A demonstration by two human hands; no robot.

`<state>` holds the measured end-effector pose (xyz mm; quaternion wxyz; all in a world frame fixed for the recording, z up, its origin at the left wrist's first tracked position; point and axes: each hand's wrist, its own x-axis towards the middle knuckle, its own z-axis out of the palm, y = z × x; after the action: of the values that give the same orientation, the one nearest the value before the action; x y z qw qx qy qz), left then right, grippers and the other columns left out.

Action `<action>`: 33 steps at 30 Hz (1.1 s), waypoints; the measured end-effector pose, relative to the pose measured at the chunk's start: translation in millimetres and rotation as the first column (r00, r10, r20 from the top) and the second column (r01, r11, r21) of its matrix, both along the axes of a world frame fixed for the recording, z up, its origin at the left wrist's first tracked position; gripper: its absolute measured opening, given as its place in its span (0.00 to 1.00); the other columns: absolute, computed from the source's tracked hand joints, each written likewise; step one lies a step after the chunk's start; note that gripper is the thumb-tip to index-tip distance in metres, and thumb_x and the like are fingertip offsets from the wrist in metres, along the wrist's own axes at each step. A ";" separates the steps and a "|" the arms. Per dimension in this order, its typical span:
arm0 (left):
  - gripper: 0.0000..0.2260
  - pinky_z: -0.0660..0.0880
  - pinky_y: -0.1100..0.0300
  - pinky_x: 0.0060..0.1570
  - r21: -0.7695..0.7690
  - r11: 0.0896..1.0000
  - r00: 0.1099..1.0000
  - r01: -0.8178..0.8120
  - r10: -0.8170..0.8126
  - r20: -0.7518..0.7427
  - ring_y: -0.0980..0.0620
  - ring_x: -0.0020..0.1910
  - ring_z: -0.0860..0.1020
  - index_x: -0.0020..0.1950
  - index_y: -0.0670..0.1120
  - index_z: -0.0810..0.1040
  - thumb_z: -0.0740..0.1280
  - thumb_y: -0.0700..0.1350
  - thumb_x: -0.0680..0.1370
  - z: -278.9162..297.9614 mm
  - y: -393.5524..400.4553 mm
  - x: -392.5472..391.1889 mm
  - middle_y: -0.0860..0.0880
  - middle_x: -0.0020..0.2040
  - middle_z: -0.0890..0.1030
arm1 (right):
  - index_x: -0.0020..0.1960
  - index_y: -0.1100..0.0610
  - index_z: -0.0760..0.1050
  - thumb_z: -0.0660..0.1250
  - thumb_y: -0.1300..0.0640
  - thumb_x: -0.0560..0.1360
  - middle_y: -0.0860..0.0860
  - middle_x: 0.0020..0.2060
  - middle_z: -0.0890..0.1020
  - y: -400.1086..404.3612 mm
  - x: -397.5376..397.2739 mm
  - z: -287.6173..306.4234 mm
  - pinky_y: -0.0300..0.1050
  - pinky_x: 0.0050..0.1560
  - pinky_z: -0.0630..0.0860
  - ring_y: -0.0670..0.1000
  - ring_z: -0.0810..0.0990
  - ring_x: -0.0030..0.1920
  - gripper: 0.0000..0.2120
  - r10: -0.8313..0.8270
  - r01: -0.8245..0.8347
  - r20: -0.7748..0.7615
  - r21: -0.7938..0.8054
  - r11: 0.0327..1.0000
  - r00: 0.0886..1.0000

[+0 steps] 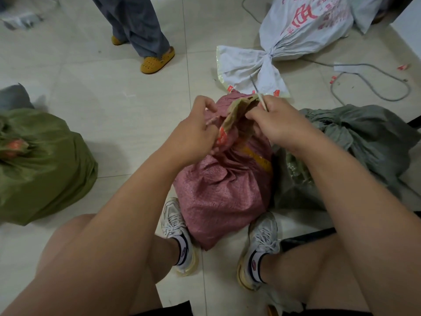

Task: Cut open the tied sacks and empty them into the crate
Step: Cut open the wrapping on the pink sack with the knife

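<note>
Now busy with the cutting step: left hand (196,131) gripping the pink sack (223,190) neck, right hand (276,124) pinching a thin tool (262,101). Next, probably snip the tie.

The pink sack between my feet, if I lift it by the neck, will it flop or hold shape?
The pink sack would probably sag: its woven skin is creased. It bulges full, so likely heavy. Both hands already grip its bunched neck.
</note>
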<state>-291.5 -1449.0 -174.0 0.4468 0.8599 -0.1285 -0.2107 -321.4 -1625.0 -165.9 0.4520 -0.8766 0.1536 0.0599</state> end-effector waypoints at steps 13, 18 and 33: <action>0.13 0.74 0.50 0.52 0.366 0.929 0.889 -0.061 -0.116 0.442 0.42 0.56 0.77 0.61 0.49 0.80 0.61 0.45 0.80 -14.8 3.4 14.1 0.45 0.55 0.81 | 0.47 0.52 0.80 0.67 0.58 0.75 0.46 0.32 0.76 -19.8 -21.4 15.9 0.30 0.32 0.65 0.41 0.71 0.31 0.04 0.114 -0.074 0.150 -0.252 0.965 0.982; 0.12 0.72 0.50 0.50 0.420 0.906 0.867 -0.060 -0.161 0.471 0.41 0.54 0.76 0.62 0.49 0.79 0.62 0.47 0.80 -9.8 -1.8 10.8 0.44 0.54 0.77 | 0.51 0.47 0.84 0.67 0.58 0.75 0.48 0.34 0.79 -22.0 -24.8 16.2 0.40 0.38 0.70 0.46 0.74 0.33 0.10 0.169 -0.093 0.213 -0.324 0.941 0.962; 0.12 0.75 0.48 0.47 0.451 0.888 0.799 -0.086 -0.209 0.563 0.42 0.52 0.77 0.61 0.48 0.77 0.63 0.48 0.79 -4.9 -10.5 -2.4 0.46 0.57 0.75 | 0.54 0.48 0.81 0.62 0.47 0.79 0.45 0.38 0.70 -14.6 -17.3 5.8 0.44 0.44 0.63 0.49 0.71 0.43 0.11 0.258 -0.121 0.228 -0.485 0.866 0.939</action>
<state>-293.9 -1459.5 -178.9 0.1622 0.9570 -0.2382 0.0322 -338.7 -1639.6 -160.1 0.2387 -0.9692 0.0091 -0.0608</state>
